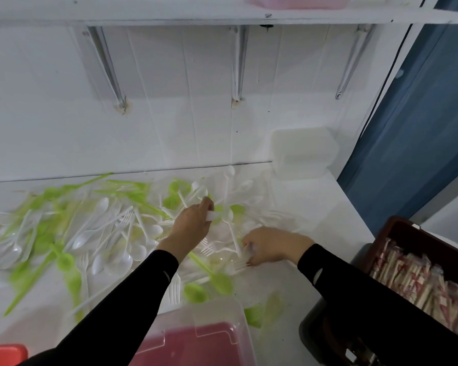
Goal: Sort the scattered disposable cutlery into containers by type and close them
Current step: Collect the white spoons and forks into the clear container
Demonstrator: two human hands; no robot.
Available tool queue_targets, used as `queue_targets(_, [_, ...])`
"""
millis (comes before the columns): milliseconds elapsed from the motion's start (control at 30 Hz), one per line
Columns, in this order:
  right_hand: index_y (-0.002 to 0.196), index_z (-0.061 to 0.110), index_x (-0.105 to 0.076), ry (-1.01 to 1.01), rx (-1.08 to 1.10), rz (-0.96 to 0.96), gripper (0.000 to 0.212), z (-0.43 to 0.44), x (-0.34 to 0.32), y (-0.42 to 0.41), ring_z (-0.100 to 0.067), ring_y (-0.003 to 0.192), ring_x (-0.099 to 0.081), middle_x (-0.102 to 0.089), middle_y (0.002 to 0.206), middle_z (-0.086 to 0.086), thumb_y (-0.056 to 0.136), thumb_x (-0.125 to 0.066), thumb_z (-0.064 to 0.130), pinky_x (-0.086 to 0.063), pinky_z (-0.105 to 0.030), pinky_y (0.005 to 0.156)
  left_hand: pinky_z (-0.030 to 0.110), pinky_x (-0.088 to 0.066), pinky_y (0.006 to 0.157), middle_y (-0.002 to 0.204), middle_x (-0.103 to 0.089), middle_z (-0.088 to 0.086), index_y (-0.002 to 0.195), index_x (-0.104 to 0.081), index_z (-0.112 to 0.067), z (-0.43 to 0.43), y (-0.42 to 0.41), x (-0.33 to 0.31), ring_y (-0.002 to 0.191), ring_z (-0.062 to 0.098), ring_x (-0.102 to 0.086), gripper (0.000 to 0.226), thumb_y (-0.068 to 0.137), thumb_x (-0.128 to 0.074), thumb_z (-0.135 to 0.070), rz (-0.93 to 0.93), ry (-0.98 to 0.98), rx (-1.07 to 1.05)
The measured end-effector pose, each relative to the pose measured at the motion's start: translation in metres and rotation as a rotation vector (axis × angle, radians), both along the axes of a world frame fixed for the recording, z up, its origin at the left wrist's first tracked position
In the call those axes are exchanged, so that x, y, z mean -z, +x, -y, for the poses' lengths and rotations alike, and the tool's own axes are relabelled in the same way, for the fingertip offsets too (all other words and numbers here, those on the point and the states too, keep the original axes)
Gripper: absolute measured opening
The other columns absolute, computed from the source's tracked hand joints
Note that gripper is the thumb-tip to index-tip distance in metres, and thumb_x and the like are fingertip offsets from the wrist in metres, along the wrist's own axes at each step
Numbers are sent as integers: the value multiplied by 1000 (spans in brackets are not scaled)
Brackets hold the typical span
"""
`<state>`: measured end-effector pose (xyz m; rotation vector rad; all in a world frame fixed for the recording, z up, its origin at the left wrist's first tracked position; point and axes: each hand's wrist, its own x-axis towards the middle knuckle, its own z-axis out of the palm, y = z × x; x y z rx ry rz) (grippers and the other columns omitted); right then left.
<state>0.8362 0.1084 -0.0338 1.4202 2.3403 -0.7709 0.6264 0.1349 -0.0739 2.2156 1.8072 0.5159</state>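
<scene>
**Here: Both Hands Deep in the Unsorted Cutlery**

A white plastic utensil (214, 215), its type unclear, is pinched by the curled fingers of the left hand (193, 223). White plastic forks (240, 264) are clutched under the curled fingers of the right hand (270, 245). A scattered heap of white and lime-green plastic cutlery (98, 233) is spread left of both.

Behind the wrists lies a clear plastic box with a pink lid (204, 336), contents indiscernible. Translucent white lidded boxes (304, 151) are stacked beyond the right fingertips. Right of them, a dark brown crate (397, 231) is packed with paper-wrapped chopsticks (413, 281).
</scene>
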Motion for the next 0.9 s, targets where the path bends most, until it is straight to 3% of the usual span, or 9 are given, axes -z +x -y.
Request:
queue_targets(100, [105, 16, -58, 28, 149, -165, 27, -3, -9, 6, -22, 91, -56, -58, 103, -2, 82, -69, 26, -40, -28, 68, 47, -52, 70, 104, -67, 11, 126, -47, -16, -3, -8, -3, 87, 37, -65, 43, 87, -47, 2, 156, 23, -24])
queue_targets(200, [105, 21, -52, 40, 226, -215, 27, -3, -13, 13, -18, 87, -52, -51, 99, 5, 83, -66, 27, -37, -23, 61, 36, -52, 78, 114, -57, 6, 137, -47, -23, 0, -11, -12, 92, 24, -60, 59, 87, -43, 7, 343, 191, -5])
queue_targets(267, [109, 23, -53, 49, 254, -234, 27, -5, -14, 16, -18, 93, -54, -56, 108, 3, 85, -64, 28, -42, -26, 69, 25, -47, 75, 111, -52, 3, 136, -50, -22, -1, -7, -21, 89, 16, -57, 53, 90, -45, 5, 391, 331, 6])
queue_targets(333, [120, 26, -56, 69, 276, -263, 35, -11, -17, 17, -19, 104, -57, -59, 119, 2, 85, -63, 30, -46, -29, 83, 30, -49, 70, 109, -53, 4, 126, -57, -16, -7, 1, -26, 79, 20, -58, 35, 94, -52, -3, 367, 408, -5])
queue_targets(500, [123, 20, -60, 100, 442, -501, 38, -38, -35, 9, -15, 91, -67, -73, 96, -4, 86, -65, 27, -46, -23, 76, 37, -48, 69, 95, -59, 5, 100, -61, -11, -31, 27, -24, 86, 28, -61, 19, 93, -63, -29, 176, 88, 20])
queue_targets(633, [116, 13, -54, -82, 676, -771, 27, -53, -36, 3, -24, 68, -70, -70, 92, -15, 89, -57, 11, -60, -35, 62, 29, -41, 73, 112, -53, 0, 117, -61, -19, -35, 39, -12, 103, 22, -60, 36, 92, -61, -45, -11, -114, -98])
queue_targets(700, [119, 11, -53, -102, 710, -710, 31, -56, -23, 4, -24, 67, -67, -69, 99, -14, 89, -57, 6, -56, -32, 58, 34, -45, 83, 129, -46, 3, 130, -53, -19, -33, 41, 1, 111, 26, -58, 47, 92, -61, -44, -30, -168, -137])
queue_targets(833, [121, 13, -55, 55, 519, -309, 38, -62, -3, 13, -24, 102, -59, -59, 114, -6, 85, -66, 13, -41, -25, 73, 34, -46, 83, 131, -45, 2, 129, -55, -22, -32, 34, 14, 112, 25, -58, 47, 90, -63, -46, -26, -216, -158])
queue_targets(900, [102, 11, -53, 70, 553, -295, 29, -63, -2, 15, -20, 83, -55, -55, 93, -2, 83, -72, 23, -38, -26, 64, 33, -46, 80, 127, -48, 1, 123, -58, -22, -32, 33, 14, 110, 24, -58, 43, 88, -65, -45, -29, -199, -149])
